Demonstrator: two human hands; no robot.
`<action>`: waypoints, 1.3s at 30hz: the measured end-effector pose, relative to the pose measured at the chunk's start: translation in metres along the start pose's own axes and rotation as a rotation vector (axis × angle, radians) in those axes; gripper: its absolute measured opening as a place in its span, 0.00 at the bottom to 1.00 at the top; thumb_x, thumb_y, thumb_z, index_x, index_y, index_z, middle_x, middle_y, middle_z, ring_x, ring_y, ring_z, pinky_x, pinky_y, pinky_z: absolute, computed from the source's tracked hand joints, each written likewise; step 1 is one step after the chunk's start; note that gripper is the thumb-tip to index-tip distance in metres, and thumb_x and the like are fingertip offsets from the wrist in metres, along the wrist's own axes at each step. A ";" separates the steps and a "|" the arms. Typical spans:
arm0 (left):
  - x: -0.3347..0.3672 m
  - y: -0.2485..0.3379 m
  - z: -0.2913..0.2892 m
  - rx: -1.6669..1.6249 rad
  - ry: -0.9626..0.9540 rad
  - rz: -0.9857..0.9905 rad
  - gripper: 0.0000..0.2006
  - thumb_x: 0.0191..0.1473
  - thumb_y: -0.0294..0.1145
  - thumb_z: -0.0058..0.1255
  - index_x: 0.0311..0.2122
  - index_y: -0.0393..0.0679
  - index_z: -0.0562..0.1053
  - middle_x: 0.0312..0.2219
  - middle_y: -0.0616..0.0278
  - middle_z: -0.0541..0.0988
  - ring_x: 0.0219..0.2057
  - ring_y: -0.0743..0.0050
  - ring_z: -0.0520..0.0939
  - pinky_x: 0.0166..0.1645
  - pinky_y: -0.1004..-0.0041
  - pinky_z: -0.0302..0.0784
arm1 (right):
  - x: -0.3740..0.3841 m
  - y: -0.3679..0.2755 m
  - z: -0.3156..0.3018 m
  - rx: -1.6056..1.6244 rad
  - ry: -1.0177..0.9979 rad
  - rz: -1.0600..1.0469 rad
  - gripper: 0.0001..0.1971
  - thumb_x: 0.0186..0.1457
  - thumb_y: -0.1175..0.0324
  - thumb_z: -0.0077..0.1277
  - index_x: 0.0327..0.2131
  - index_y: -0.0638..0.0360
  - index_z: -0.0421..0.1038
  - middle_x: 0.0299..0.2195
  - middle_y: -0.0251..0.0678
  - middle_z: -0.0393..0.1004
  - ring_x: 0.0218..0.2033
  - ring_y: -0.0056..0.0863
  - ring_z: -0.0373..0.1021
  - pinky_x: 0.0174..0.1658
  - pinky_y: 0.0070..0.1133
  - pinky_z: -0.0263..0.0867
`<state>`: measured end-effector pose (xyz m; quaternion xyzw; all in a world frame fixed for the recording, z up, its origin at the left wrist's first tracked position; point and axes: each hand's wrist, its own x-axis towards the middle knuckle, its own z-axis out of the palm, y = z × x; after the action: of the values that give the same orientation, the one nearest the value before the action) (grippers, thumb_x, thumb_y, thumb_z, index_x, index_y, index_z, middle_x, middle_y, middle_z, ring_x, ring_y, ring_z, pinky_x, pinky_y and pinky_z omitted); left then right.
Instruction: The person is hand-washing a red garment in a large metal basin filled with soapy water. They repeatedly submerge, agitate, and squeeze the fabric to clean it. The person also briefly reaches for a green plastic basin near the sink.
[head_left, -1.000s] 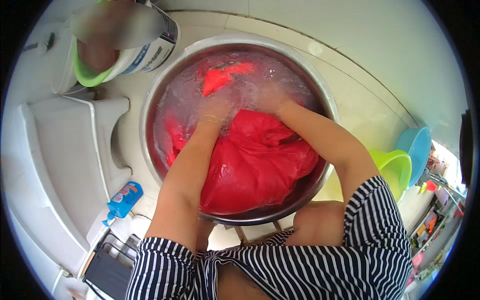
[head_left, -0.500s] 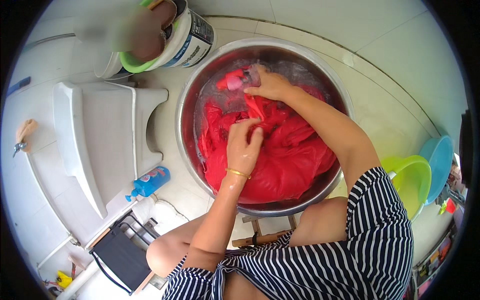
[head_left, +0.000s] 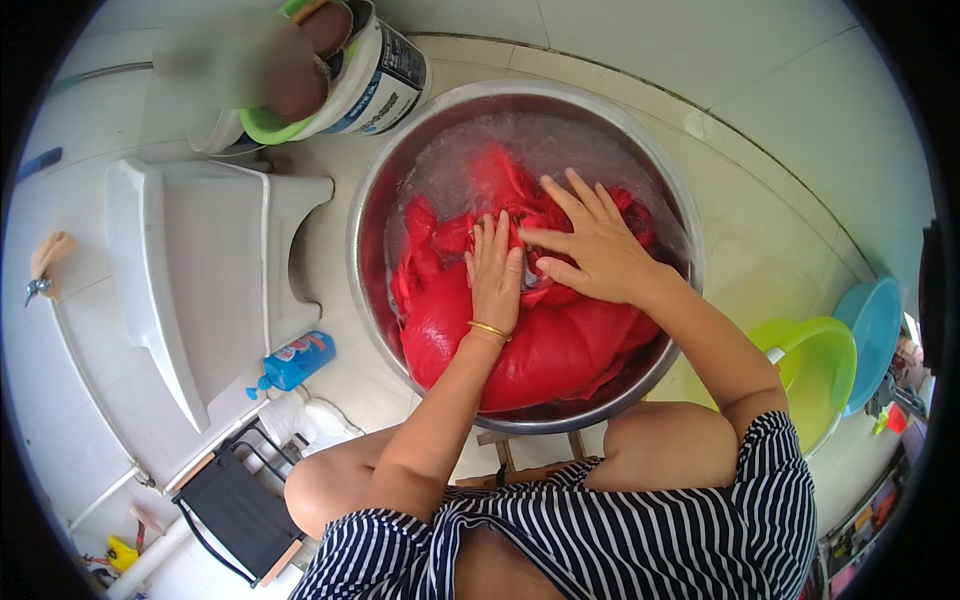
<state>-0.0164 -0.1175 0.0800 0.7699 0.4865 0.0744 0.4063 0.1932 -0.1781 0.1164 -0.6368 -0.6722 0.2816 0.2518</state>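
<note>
Red cloth (head_left: 565, 360) lay in the steel basin (head_left: 370, 235), its bulk stretched left to right, near of the fingers; the left hand (head_left: 494, 275) rested on it, fingers straight, gripping nothing visible; the right hand (head_left: 602, 250) spread over it, fingers splayed, equally close.

A loose, short-sleeved fabric top in dark navy and white stripes (head_left: 640, 530) filled the bottom of the frame, its wide sleeves (head_left: 775, 465) ending near the elbows. A thin, shiny, round gold-coloured bangle (head_left: 489, 329) circled the wrist of the bare left hand (head_left: 493, 285); the right hand (head_left: 600, 255) and forearm (head_left: 715, 340) were bare too. Bare knees (head_left: 665, 440) showed at lower centre.
</note>
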 end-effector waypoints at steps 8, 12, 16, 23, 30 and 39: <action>0.044 -0.033 0.036 0.604 0.039 -0.005 0.32 0.65 0.47 0.43 0.72 0.57 0.53 0.68 0.43 0.55 0.68 0.35 0.55 0.64 0.33 0.54 | 0.026 0.047 0.067 0.068 -0.291 0.274 0.28 0.66 0.43 0.37 0.65 0.40 0.64 0.71 0.46 0.47 0.68 0.54 0.53 0.66 0.44 0.54; 0.088 -0.031 0.034 0.703 -0.082 -0.050 0.28 0.59 0.44 0.50 0.64 0.52 0.66 0.54 0.43 0.74 0.53 0.35 0.76 0.54 0.41 0.70 | 0.054 0.058 0.077 0.042 -0.043 0.322 0.27 0.64 0.48 0.43 0.60 0.50 0.69 0.62 0.51 0.64 0.61 0.48 0.64 0.62 0.41 0.60; 0.118 -0.028 0.015 0.667 -0.221 -0.193 0.25 0.60 0.44 0.48 0.60 0.49 0.69 0.53 0.43 0.76 0.52 0.38 0.77 0.54 0.44 0.72 | 0.112 0.027 0.018 0.121 -0.290 0.595 0.27 0.60 0.49 0.47 0.57 0.54 0.69 0.53 0.51 0.74 0.52 0.51 0.72 0.55 0.40 0.68; 0.149 -0.057 0.003 0.612 -0.200 -0.215 0.22 0.62 0.45 0.45 0.54 0.43 0.74 0.51 0.42 0.78 0.50 0.43 0.80 0.53 0.50 0.74 | 0.117 0.049 0.019 0.106 -0.166 0.370 0.27 0.56 0.46 0.51 0.48 0.60 0.77 0.45 0.52 0.79 0.48 0.49 0.75 0.53 0.40 0.68; 0.194 -0.093 0.002 -0.336 -0.093 -0.485 0.23 0.64 0.48 0.44 0.53 0.40 0.75 0.50 0.48 0.79 0.48 0.53 0.80 0.53 0.58 0.76 | 0.118 0.054 0.038 0.099 0.032 0.492 0.32 0.55 0.51 0.52 0.58 0.61 0.64 0.43 0.56 0.78 0.45 0.53 0.75 0.47 0.41 0.71; 0.127 -0.036 -0.041 -0.584 -0.170 -0.093 0.32 0.67 0.54 0.42 0.68 0.42 0.61 0.66 0.51 0.61 0.68 0.59 0.60 0.70 0.65 0.52 | 0.049 -0.057 0.007 0.083 -0.023 -0.214 0.20 0.53 0.65 0.56 0.48 0.58 0.65 0.28 0.42 0.75 0.28 0.44 0.76 0.31 0.39 0.71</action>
<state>0.0035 0.0155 0.0462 0.6009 0.4434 0.1277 0.6527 0.1448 -0.1314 0.1504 -0.5470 -0.7270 0.2878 0.2991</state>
